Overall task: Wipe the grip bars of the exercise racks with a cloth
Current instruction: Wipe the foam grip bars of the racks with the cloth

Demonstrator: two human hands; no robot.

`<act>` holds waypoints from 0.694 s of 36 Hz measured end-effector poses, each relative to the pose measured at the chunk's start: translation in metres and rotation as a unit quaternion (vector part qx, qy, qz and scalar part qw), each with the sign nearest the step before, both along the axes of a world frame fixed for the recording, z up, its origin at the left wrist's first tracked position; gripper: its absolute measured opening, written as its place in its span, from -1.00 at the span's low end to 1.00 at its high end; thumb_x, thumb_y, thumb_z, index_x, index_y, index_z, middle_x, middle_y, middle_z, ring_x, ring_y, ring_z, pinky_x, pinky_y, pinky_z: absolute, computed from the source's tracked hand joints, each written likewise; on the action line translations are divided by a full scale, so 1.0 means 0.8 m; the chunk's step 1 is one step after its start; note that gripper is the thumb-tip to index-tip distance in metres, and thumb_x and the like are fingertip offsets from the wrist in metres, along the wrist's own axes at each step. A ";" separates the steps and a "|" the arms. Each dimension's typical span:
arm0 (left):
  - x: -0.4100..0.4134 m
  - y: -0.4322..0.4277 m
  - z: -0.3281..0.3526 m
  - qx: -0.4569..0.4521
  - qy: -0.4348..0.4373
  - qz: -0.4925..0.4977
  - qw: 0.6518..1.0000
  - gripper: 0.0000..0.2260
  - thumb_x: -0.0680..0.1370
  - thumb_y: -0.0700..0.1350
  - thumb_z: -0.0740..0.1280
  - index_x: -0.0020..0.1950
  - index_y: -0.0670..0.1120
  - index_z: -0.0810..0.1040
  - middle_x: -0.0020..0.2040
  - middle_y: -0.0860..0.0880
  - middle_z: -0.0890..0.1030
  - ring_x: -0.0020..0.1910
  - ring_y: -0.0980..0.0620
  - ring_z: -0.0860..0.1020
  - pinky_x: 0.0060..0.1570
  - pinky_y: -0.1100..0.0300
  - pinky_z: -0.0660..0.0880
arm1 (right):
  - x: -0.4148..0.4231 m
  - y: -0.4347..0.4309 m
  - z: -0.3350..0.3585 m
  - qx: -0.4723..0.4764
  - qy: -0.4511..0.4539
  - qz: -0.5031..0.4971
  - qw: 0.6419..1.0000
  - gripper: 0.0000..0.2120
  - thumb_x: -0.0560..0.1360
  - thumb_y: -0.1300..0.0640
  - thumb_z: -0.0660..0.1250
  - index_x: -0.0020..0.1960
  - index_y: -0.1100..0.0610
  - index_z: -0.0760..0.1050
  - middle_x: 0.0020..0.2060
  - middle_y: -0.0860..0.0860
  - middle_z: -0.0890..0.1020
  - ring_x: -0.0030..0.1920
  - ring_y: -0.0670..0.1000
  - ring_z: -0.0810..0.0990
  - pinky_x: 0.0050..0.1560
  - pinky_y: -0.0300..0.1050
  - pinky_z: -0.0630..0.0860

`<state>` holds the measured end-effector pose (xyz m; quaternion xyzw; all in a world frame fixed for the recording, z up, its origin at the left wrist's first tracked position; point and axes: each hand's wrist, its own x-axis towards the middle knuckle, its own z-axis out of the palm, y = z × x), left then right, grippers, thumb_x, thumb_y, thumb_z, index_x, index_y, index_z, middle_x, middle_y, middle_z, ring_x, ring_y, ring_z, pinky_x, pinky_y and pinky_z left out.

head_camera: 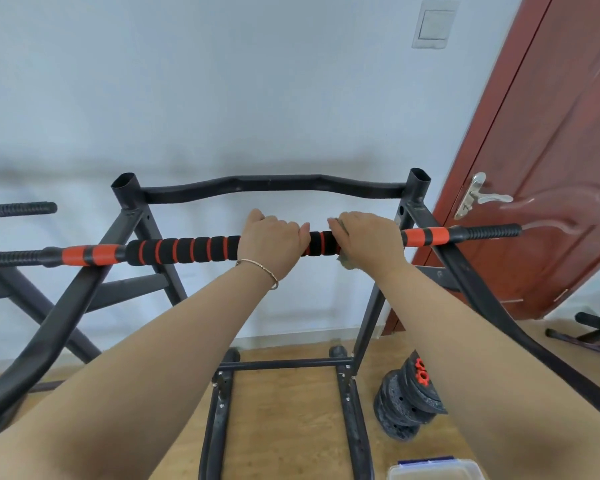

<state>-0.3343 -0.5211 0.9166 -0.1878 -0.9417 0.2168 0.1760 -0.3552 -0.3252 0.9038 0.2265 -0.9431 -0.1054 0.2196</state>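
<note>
A pale wall (222, 81) filled the back of my feed, with wood floor (291, 410) beneath it. At nine o'clock from the hands, the ribbed end of a neighbouring bar (18, 207) poked into view. The grip bar (187, 249) lay across the black rack (274, 183), its long axis running nine to three, black foam banded in orange.

The left hand (272, 240), a bracelet (260, 266) at its wrist, had its fingers curled over the foam near the middle, gripping the bar bare. Just beside it, toward three o'clock, the right hand (368, 237) was closed round the bar with the cloth (347, 263) under it. Greyish folds showed at the fingertips and hung below the palm. So the cloth sat right of centre, touching the foam, and the right hand was the one working it.

I judged that the longer run of foam lay toward nine o'clock, beyond the left hand, so a stroke that way would need that hand shifted. Toward three o'clock the path looked free to the ribbed end.

At five o'clock weight plates (406, 396) were stacked on the floor beside a plastic box (433, 469). At two o'clock stood a reddish door (551, 150).
</note>
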 end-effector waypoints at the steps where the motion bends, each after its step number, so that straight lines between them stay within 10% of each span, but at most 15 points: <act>1: -0.001 0.001 0.002 0.000 -0.002 -0.002 1.000 -0.71 0.56 -0.11 0.26 0.27 -0.01 0.37 -0.36 0.07 0.36 -0.31 -0.05 0.44 -0.12 0.04 0.33 | -0.005 0.002 0.010 0.012 -0.041 0.004 0.999 -0.63 0.44 0.05 0.43 0.18 0.12 0.46 -0.14 0.05 0.57 -0.22 0.13 0.55 -0.31 -0.07 0.47; 4: 0.002 0.000 0.003 0.008 -0.010 -0.008 1.000 -0.84 0.54 -0.14 0.27 0.11 -0.01 0.41 -0.37 0.06 0.36 -0.33 -0.04 0.42 -0.13 0.05 0.34 | -0.019 0.003 0.044 -0.119 -0.084 -0.027 0.989 -0.82 0.63 0.04 0.16 0.07 0.11 0.46 -0.10 0.06 0.62 -0.13 0.14 0.57 -0.16 -0.03 0.48; 11: 0.000 -0.020 0.018 0.035 -0.004 0.006 0.999 -0.87 0.53 -0.22 0.25 -0.04 -0.03 0.32 -0.13 0.01 0.46 -0.20 -0.08 0.39 -0.18 0.07 0.33 | -0.016 0.021 0.088 -0.480 -0.144 -0.084 0.861 -0.51 0.65 -0.14 0.05 -0.13 0.18 0.56 -0.30 0.08 0.66 -0.26 0.12 0.65 -0.05 -0.03 0.57; 25: 0.010 -0.102 0.024 0.107 0.016 0.118 0.987 -0.90 0.55 -0.20 0.23 -0.15 -0.06 0.38 -0.29 0.00 0.40 -0.21 -0.06 0.38 -0.18 0.08 0.35 | 0.007 -0.016 0.094 -0.509 -0.170 0.015 0.844 -0.56 0.67 -0.09 0.09 -0.16 0.12 0.59 -0.33 0.04 0.68 -0.31 -0.06 0.64 -0.24 -0.38 0.49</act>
